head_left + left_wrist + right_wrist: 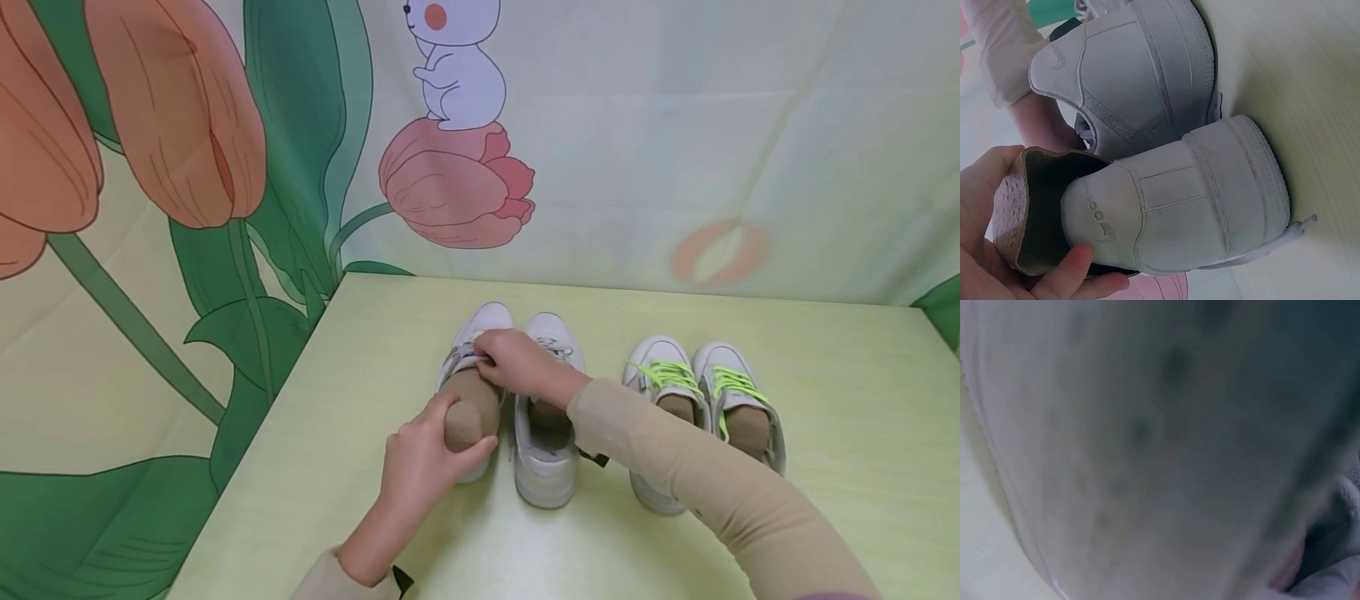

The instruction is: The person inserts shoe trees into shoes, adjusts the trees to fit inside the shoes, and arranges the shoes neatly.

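Observation:
A white sneaker (pixel 491 318) stands on the table with a brown molded shoe insert (pixel 468 398) sloping up out of its opening. My left hand (pixel 423 450) grips the raised heel end of this insert, thumb on one side and fingers on the other. In the left wrist view, the insert (pixel 1010 219) shows a dark hollow underside above the shoe's heel (pixel 1172 206). With curled fingers my right hand (pixel 525 364) holds the same sneaker at its tongue and laces. Its fingertips are partly hidden. A blurred white shoe side (pixel 1116 456) fills most of the right wrist view.
Right beside it stands the matching white sneaker (pixel 547 479), a brown insert inside, under my right forearm. Further right is another white pair (pixel 663 350) with neon green laces and brown inserts, partly covered by my sleeve (pixel 697 467). A tulip-print cloth (pixel 600 167) hangs behind the table.

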The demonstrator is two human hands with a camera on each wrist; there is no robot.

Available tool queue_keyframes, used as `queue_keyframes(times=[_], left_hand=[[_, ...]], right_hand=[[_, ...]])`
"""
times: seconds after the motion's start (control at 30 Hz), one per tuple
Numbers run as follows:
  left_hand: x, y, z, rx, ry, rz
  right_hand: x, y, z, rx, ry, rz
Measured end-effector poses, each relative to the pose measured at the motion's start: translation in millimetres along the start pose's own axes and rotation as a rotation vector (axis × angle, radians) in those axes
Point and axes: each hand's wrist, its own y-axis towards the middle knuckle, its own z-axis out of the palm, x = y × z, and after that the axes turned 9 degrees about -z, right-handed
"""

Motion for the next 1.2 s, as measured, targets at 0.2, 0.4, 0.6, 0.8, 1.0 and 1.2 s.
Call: queue_keyframes(times=[0.2, 0.4, 0.6, 0.8, 1.0, 1.2], left_hand=[[-0.4, 0.2, -0.5, -0.002, -0.005, 0.001], [-0.7, 1.3, -1.4, 0.007, -0.005, -0.004], [-2.3, 3.8, -2.1, 0.007, 0.001, -0.007], [-3.5, 9.5, -2.1, 0.028, 0.021, -0.026], [-3.2, 14.3, -2.8, 0.054, 0.088, -0.047], [-5.1, 13.5, -2.9, 0.081, 0.108, -0.078]], right_hand=[[-1, -1.7, 1, 0.028, 0.016, -0.012], [-3, -4.1, 1, -0.009, 0.070, -0.026], [-7, -6.1, 1, -0.044, 0.129, -0.056], [-9, -6.8, 3, -0.047, 0.158, -0.067], [-10, -6.8, 5, -0.039, 0.161, -0.075], [-10, -6.6, 3, -0.019, 0.187, -0.042]])
